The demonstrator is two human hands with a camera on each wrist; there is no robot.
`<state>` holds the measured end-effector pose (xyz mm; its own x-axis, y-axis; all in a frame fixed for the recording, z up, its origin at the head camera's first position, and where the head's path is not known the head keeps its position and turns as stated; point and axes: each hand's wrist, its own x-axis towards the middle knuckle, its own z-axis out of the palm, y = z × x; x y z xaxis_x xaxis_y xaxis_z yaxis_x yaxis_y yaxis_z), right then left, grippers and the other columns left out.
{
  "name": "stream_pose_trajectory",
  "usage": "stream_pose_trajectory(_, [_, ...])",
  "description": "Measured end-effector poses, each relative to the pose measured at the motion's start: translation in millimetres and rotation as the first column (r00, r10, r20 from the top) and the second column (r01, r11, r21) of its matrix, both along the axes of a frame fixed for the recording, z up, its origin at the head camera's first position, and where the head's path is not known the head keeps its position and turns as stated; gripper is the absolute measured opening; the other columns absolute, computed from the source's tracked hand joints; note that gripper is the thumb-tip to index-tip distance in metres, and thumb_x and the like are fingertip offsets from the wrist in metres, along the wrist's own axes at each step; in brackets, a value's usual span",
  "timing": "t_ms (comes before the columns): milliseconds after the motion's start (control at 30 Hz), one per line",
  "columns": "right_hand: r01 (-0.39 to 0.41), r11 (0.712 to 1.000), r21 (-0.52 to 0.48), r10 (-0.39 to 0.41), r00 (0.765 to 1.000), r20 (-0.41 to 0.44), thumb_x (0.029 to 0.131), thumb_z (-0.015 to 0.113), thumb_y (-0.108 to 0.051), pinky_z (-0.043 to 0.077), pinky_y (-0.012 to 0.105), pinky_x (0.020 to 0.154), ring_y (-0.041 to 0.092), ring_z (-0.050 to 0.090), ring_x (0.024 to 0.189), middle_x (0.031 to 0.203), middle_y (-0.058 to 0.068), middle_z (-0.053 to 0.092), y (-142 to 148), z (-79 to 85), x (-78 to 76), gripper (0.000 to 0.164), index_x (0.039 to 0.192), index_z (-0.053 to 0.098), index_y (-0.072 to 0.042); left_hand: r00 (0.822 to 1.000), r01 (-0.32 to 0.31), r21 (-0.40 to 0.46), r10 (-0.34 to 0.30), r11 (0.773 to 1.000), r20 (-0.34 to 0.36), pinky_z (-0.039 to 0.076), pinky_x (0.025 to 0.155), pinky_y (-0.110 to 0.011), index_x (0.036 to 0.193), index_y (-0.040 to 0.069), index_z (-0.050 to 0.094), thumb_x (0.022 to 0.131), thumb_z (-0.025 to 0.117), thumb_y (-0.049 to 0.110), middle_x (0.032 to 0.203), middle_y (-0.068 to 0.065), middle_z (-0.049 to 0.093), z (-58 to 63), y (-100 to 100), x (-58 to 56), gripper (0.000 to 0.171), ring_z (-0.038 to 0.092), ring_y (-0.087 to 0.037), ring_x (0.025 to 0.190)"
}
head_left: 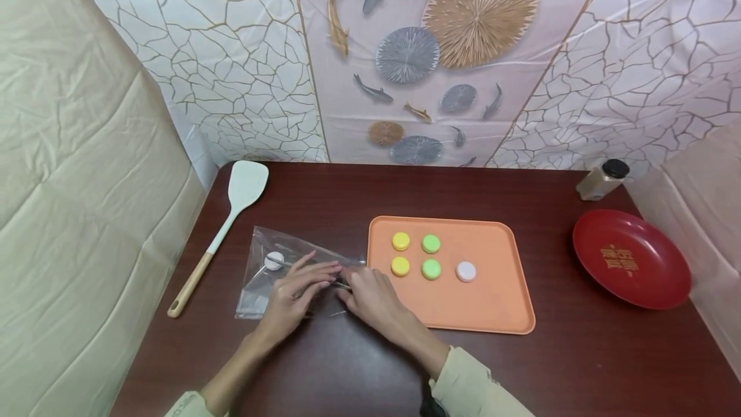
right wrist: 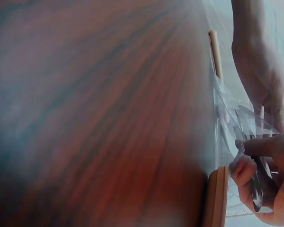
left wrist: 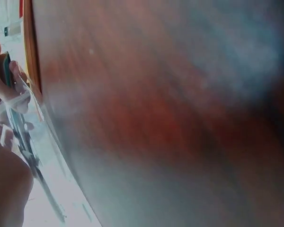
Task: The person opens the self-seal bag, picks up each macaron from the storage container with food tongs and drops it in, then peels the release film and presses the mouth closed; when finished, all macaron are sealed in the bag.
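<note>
A clear plastic bag [head_left: 255,298] lies left of the orange tray, with a white macaron [head_left: 274,261] inside it. My left hand [head_left: 292,295] pinches the bag near its mouth, fingers stretched across the film. Close beside it, my right hand [head_left: 373,295] grips slim metal tongs [right wrist: 258,191], whose rounded end shows in the right wrist view. The tongs reach into the bag towards the white macaron; whether the tips touch it I cannot tell. On the orange tray [head_left: 475,311] sit two yellow macarons [head_left: 401,241], two green macarons [head_left: 431,244] and another white macaron [head_left: 466,271].
A white spatula [head_left: 246,185] with a wooden handle lies at the left edge of the dark table [head_left: 312,192]. At the right stand a red plate [head_left: 648,262] and a black-capped jar [head_left: 602,180]. Patterned cloth [head_left: 243,50] hangs behind the table.
</note>
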<state>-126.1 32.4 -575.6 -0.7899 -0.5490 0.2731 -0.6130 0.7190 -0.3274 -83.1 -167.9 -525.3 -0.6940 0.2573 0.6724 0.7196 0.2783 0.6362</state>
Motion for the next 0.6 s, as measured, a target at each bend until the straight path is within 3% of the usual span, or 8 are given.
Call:
stream_pose_trajectory(133, [-0.021, 1.000, -0.019, 0.020, 0.999, -0.031, 0.095, 0.087, -0.032, 0.060, 0.034, 0.053, 0.019, 0.078, 0.075, 0.093, 0.000, 0.081, 5, 1.1, 0.2, 0.026, 0.116, 0.078, -0.019, 1.000, -0.021, -0.072, 0.022, 0.997, 0.008, 0.040, 0.131, -0.051, 0.117, -0.001, 0.079, 0.087, 0.078, -0.017, 0.126, -0.020, 0.080, -1.2, -4, -0.9, 0.034, 0.076, -0.037, 0.123])
stream_pose_trajectory(267, [-0.052, 0.995, -0.087, 0.053, 0.999, 0.005, 0.092, 0.089, -0.021, 0.057, 0.038, 0.050, 0.022, 0.074, 0.068, 0.088, 0.007, 0.080, 15, 37.2, 13.1, 0.037, 0.125, 0.075, -0.013, 0.997, -0.077, -0.169, 0.078, 0.983, 0.000, 0.035, 0.134, -0.053, 0.130, -0.004, 0.074, 0.085, 0.083, -0.012, 0.135, -0.023, 0.075, -0.8, -9, -1.8, 0.046, 0.072, -0.040, 0.128])
stream_pose_trajectory(333, [-0.069, 0.992, -0.104, 0.069, 0.998, -0.004, 0.094, 0.086, -0.023, 0.054, 0.038, 0.048, 0.018, 0.070, 0.065, 0.081, 0.005, 0.077, 23, 43.6, 15.9, 0.032, 0.123, 0.074, -0.015, 0.995, -0.105, -0.191, 0.103, 0.976, -0.018, 0.033, 0.135, -0.056, 0.131, -0.006, 0.071, 0.083, 0.085, -0.011, 0.138, -0.025, 0.073, -0.5, -14, -1.8, 0.051, 0.069, -0.041, 0.130])
stream_pose_trajectory(367, [-0.069, 0.991, -0.117, 0.072, 0.997, 0.025, 0.094, 0.085, -0.020, 0.053, 0.037, 0.047, 0.018, 0.068, 0.064, 0.078, 0.004, 0.074, 26, 56.4, 20.0, 0.029, 0.120, 0.074, -0.014, 0.993, -0.117, -0.193, 0.114, 0.974, -0.026, 0.031, 0.135, -0.058, 0.130, -0.007, 0.071, 0.082, 0.086, -0.011, 0.139, -0.026, 0.072, -0.3, -16, -1.6, 0.051, 0.068, -0.043, 0.130])
stream_pose_trajectory(500, [-0.052, 0.992, -0.111, 0.067, 0.988, 0.139, 0.095, 0.083, -0.018, 0.043, 0.030, 0.045, 0.012, 0.054, 0.060, 0.067, -0.003, 0.060, 36, 80.9, 26.9, 0.024, 0.117, 0.075, -0.014, 0.988, -0.151, -0.176, 0.142, 0.973, -0.060, 0.029, 0.135, -0.062, 0.120, -0.008, 0.072, 0.080, 0.085, -0.014, 0.136, -0.028, 0.072, -0.1, -22, -0.8, 0.043, 0.067, -0.044, 0.128])
stream_pose_trajectory(567, [-0.029, 0.995, -0.100, 0.051, 0.971, 0.234, 0.093, 0.086, -0.012, 0.040, 0.026, 0.046, 0.011, 0.049, 0.059, 0.064, -0.005, 0.054, 39, 106.2, 33.6, 0.028, 0.119, 0.077, -0.009, 0.987, -0.157, -0.167, 0.148, 0.973, -0.066, 0.030, 0.134, -0.062, 0.114, -0.006, 0.074, 0.080, 0.084, -0.015, 0.133, -0.027, 0.074, 0.5, -22, -0.7, 0.036, 0.068, -0.042, 0.127])
stream_pose_trajectory(600, [-0.027, 0.996, -0.087, 0.049, 0.966, 0.256, 0.094, 0.085, -0.013, 0.039, 0.025, 0.047, 0.010, 0.048, 0.059, 0.064, -0.006, 0.053, 42, 109.0, 34.2, 0.029, 0.121, 0.077, -0.009, 0.987, -0.158, -0.161, 0.150, 0.974, -0.063, 0.030, 0.134, -0.062, 0.111, -0.005, 0.075, 0.080, 0.084, -0.015, 0.131, -0.027, 0.075, 0.6, -22, -0.7, 0.033, 0.070, -0.041, 0.126])
